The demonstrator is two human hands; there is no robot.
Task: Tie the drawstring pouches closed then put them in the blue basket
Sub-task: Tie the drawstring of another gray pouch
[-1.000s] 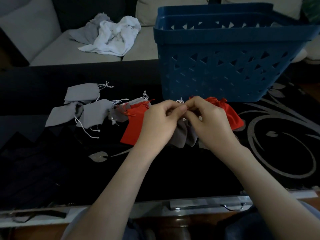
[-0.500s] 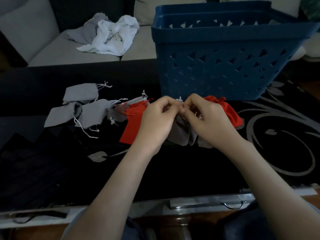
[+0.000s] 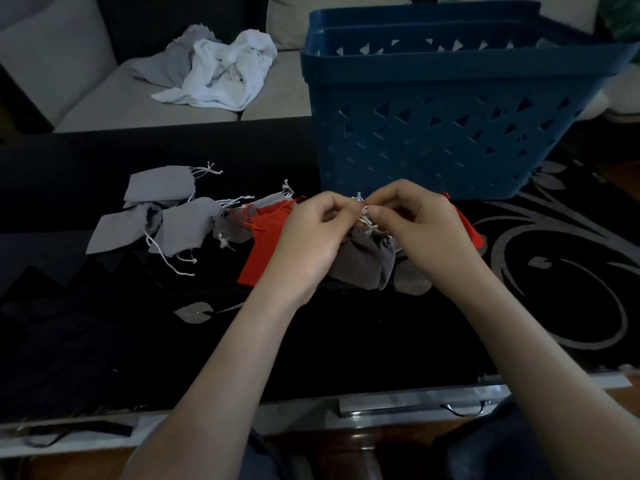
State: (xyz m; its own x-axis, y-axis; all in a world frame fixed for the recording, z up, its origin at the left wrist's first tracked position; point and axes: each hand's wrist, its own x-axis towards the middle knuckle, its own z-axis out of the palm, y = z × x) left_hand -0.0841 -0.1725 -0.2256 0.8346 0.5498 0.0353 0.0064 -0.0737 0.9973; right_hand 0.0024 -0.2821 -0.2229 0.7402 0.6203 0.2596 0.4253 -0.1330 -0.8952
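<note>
A grey pouch (image 3: 367, 261) is held up between both hands, just above the black table (image 3: 346, 341) and in front of the blue basket (image 3: 450, 133). Its gathered mouth is at the top, at fingertip level, and its body hangs down between the 2 palms, a bit nearer to the right one.

The left hand (image 3: 311, 237) is curled, w/ thumb and forefinger pinched on the white drawstring (image 3: 366, 221) at the left side of the mouth. The right hand (image 3: 426, 233) is curled too, and the cords are pinched by its fingertips from the right side. The fingertips of the 2 hands are almost touching (if a knot is formed already cannot be told, as the cords are too small and tangled).

A red pouch (image 3: 263, 251) is laid flat on the table and is partly hidden behind the left hand. A second red pouch (image 3: 472, 232) is partly covered by the right hand, near the foot of the basket. 3 more grey pouches (image 3: 183, 226) are spread further to the left, well apart from the hands, w/ their white cords lying loose.

The basket is placed on the table just behind the hands; its inside cannot be seen. Beyond the table, a crumpled white and grey cloth (image 3: 221, 74) is left on a sofa (image 3: 104, 98).
</note>
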